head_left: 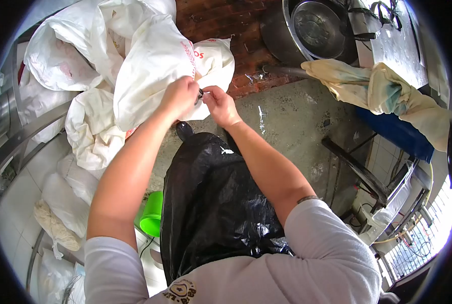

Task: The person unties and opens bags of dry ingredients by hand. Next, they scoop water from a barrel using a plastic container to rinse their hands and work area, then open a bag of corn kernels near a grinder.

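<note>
Just beyond my right hand (pixel 221 107), a white sack (pixel 217 63) carries red lettering, of which I can read only an S and an O; past my left hand (pixel 180 97), the larger sack (pixel 152 68) bears red print too small to read; below both hands, my shirt (pixel 241 281) shows an emblem (pixel 180 289) whose dark lettering I cannot fully make out.

Passage over the grey floor (pixel 281 119) right of the hands (pixel 222 107), between white sacks (pixel 152 68) and beige cloth (pixel 340 77).
</note>
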A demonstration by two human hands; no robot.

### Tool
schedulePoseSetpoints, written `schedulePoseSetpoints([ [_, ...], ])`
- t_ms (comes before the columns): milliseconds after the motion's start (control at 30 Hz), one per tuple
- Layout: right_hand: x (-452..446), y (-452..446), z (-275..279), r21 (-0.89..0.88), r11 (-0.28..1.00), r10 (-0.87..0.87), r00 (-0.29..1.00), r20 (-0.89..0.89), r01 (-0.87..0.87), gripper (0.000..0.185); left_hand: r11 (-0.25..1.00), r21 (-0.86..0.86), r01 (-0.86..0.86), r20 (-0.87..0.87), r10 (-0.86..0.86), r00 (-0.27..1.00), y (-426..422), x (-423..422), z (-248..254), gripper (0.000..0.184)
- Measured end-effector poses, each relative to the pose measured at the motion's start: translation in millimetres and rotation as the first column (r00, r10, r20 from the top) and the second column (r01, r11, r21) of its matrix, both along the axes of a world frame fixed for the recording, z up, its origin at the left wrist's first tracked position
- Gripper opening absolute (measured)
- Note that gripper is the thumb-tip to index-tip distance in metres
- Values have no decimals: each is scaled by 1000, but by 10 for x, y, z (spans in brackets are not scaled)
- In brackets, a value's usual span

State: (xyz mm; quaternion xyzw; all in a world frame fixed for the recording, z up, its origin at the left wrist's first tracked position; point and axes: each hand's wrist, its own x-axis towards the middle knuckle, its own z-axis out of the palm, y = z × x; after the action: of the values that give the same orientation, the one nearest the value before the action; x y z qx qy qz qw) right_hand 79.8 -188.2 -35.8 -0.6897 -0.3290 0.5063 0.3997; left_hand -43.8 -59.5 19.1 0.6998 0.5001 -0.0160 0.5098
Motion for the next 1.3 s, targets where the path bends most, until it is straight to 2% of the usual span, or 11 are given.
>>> schedulePoseSetpoints([
  [200,-299,-416,-252,-226,928,373,764,526,-297,21,290,-521,-803,-321,805,499,852,271,-300,21],
  [267,-226,-391,-318,-303,885,461,753,470,-353,22,425,-515,-744,-266,746,610,757,292,-208,20],
  [367,-21,-271,-315,-331,900,347,927,144,-285,25,927,-373,-27,-24,20,1000,466,113,337,23],
  [433,155,-119,-181,-357,932,-74,936,-344,-57,29,476,6,879,-219,-858,465,213,132,461,32],
  [533,-8,147,91,-197,940,-331,601,-728,279,29,820,35,571,-8,-571,821,-62,257,432,27],
  [567,-100,123,234,-67,984,-177,926,-334,164,22,818,-116,563,-50,-571,820,43,358,370,27],
  [633,-185,114,-52,-173,972,-221,864,-453,158,16,838,-458,298,100,-284,954,351,481,179,22],
  [767,-180,159,-142,-388,840,-542,600,-588,379,15,476,-846,-239,163,658,735,485,474,250,25],
  [867,-95,137,-192,-440,813,-577,423,-699,382,16,917,-391,73,-45,-98,994,438,342,-164,29],
  [933,-65,180,-152,-418,838,-542,458,-704,350,19,812,120,571,-201,-543,815,320,184,-437,26],
  [1300,12,368,5,-444,842,-510,718,-473,306,16,823,311,475,-114,-463,879,158,31,-363,11],
])
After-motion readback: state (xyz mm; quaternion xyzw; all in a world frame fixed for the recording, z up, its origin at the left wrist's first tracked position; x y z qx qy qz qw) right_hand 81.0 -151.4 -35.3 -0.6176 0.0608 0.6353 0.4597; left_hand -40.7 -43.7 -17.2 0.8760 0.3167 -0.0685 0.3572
